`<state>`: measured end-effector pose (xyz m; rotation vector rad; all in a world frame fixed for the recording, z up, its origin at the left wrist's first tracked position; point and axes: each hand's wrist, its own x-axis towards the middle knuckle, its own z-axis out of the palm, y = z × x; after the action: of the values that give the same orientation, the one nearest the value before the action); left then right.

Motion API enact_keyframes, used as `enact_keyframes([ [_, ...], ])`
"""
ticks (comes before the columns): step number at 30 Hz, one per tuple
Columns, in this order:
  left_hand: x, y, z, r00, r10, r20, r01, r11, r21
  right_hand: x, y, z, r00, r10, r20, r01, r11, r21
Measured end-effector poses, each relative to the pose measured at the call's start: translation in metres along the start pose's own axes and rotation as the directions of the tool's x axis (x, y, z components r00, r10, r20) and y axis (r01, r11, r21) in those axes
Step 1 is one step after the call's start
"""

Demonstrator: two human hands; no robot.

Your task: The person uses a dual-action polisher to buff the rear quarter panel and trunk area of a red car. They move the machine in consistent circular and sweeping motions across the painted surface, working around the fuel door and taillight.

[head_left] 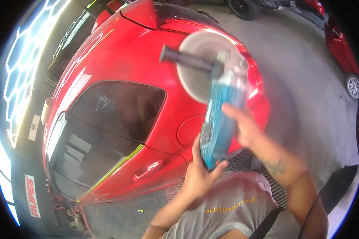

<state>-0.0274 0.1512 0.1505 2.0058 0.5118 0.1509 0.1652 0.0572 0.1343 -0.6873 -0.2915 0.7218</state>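
Honeycomb-shaped strip lights (pixel 16 79) glare at far left, and smooth grey concrete floor (pixel 303 51) spreads to the right of a glossy, rounded red car (pixel 139 51). Over its near flank sits a smooth teal polisher (pixel 221 115), black cylindrical side handle (pixel 183 57) pointing left, pale round pad (pixel 193 85) blurred at the far end; I can't tell whether pad meets paint. The left hand (pixel 201 181) has its grip curled round the near end, the right hand (pixel 247 129) round the right side, fingers partly hidden.
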Motion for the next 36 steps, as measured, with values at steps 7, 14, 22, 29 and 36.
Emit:
enact_keyframes([
  [7, -0.098, -0.084, -0.037, 0.981, -0.157, -0.115, 0.172, 0.977, 0.129, -0.066, 0.115, 0.030, 0.952, 0.163, 0.258, -0.175, 0.984, 0.024],
  [14, -0.119, -0.148, -0.133, 0.871, 0.058, -0.489, -0.115, 0.990, -0.088, -0.001, 0.141, 0.193, 0.923, -0.134, 0.360, 0.230, 0.944, -0.238],
  [22, -0.100, -0.115, -0.152, 0.908, -0.066, -0.414, -0.031, 0.974, -0.223, 0.004, 0.125, 0.210, 0.948, -0.113, 0.297, 0.188, 0.953, -0.237],
  [29, -0.099, -0.109, -0.108, 0.999, -0.029, -0.018, 0.030, 0.997, 0.076, -0.061, 0.153, 0.091, 0.999, -0.007, 0.053, 0.001, 0.994, 0.107],
  [36, -0.112, -0.134, -0.104, 0.987, 0.014, -0.158, -0.031, 0.994, -0.103, -0.050, 0.156, 0.122, 0.979, -0.121, 0.165, 0.126, 0.992, -0.022],
])
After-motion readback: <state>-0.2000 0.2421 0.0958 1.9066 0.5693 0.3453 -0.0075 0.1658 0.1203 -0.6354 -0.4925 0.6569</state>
